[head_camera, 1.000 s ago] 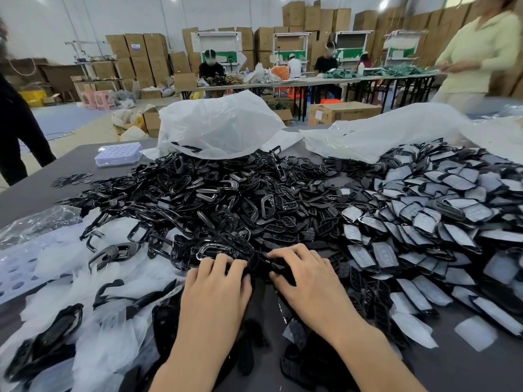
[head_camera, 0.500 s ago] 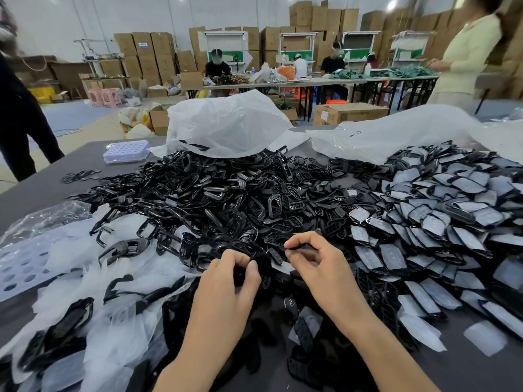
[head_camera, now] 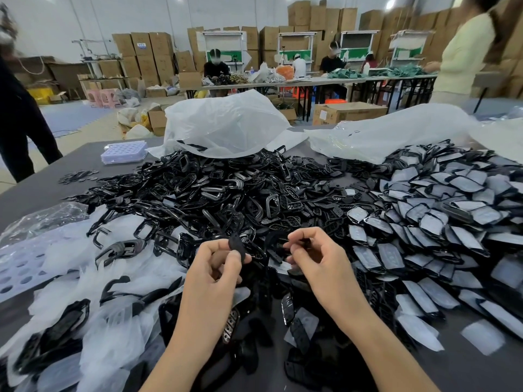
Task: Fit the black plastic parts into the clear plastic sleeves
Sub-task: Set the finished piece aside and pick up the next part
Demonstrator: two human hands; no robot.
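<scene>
Black plastic part [head_camera: 236,246] sits pinched between the thumb and fingers of the left hand [head_camera: 218,267], above the heap [head_camera: 198,193] on the tabletop [head_camera: 42,188]. The fingers of the right hand [head_camera: 319,258] pinch a small dark piece [head_camera: 301,239], mostly hidden, its shape unclear.

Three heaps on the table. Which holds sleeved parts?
The right heap: its black parts wear pale sleeves. The middle heap is bare black; the left heap is mostly loose sleeves.
</scene>
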